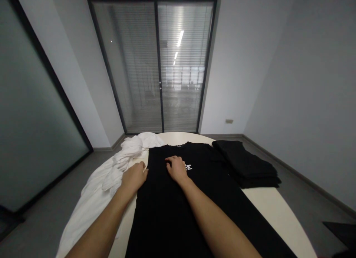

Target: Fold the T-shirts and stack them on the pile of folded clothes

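Observation:
A black T-shirt [164, 213] with a small white print lies spread over the middle of the table, its collar toward the far edge. At the shirt's left edge is my left hand [135, 176], its fingers curled together; whether cloth is pinched in them is hidden. My right hand [177, 167] rests on the upper part of the shirt beside the white print, fingers apart and holding nothing.
Crumpled white cloth [94, 198] covers the table's left side. Folded black garments [247, 163] are stacked at the back right. The pale table [274, 209] has a rounded edge. Beyond it stand glass doors [158, 65] with blinds.

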### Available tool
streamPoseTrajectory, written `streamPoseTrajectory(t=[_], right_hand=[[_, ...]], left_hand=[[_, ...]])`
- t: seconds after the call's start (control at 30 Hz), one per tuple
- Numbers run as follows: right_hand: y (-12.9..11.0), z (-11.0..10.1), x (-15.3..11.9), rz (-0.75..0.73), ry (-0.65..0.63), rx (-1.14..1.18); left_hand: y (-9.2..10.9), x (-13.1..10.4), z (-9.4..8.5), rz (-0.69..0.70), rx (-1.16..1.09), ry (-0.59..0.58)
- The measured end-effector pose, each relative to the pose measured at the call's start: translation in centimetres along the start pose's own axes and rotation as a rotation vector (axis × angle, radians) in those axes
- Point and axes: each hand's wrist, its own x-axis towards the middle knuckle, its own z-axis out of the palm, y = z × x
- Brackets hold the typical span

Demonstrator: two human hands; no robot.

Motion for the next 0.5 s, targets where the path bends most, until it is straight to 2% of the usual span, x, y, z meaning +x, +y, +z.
streamPoseTrajectory(t=[0.2,0.37,0.5], right_hand=[[0.1,0.6,-0.2,-0.051,-0.028,-0.047],[0.3,1.3,-0.3,-0.102,-0.099,-0.079],[0.8,1.1,-0.1,-0.140,-0.175,-0.072]], left_hand=[[0.7,-0.3,0.6,0.058,0.027,0.050],[1.9,-0.4,1.9,0.204,0.007,0.136],[2.4,0.2,3.7,0.166,-0.066,0.160]])
